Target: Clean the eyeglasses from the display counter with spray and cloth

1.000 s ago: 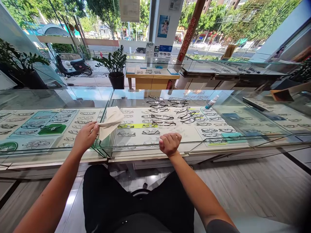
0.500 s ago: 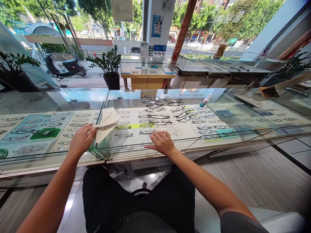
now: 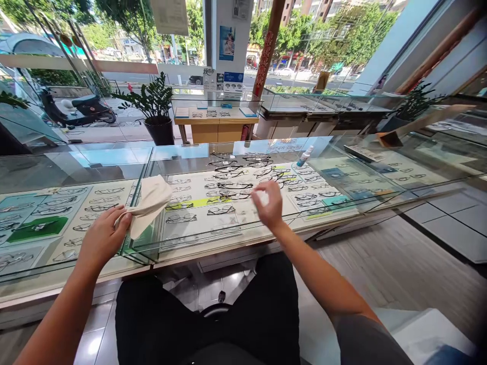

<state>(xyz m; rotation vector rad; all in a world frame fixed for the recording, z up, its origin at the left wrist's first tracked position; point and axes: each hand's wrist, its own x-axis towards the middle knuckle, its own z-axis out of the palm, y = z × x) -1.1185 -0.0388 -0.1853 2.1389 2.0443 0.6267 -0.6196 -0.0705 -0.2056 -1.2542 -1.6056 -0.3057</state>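
Observation:
My left hand [image 3: 102, 236] is closed on a cream cleaning cloth [image 3: 149, 202], which rests on the glass top of the display counter [image 3: 114, 152] near the seam between two cases. My right hand [image 3: 269, 205] is raised just above the glass with its fingers loosely apart, slightly smeared by motion, and holds nothing. Ahead of it several dark-rimmed glasses [image 3: 236, 177] lie loose on the glass top. Inside the cases, rows of eyeglass frames sit on white and green mats.
A small spray bottle [image 3: 305, 156] stands on the glass at the far right of the glasses. A dark tray [image 3: 363, 152] lies further right. A potted plant [image 3: 152, 109] and a wooden display table [image 3: 216, 121] stand beyond the counter. My black-trousered knees are under the counter edge.
My right hand went from a fist at the counter edge to flat on the glass, then lifted forward towards the loose glasses. The left hand kept hold of the cloth. The view swung right.

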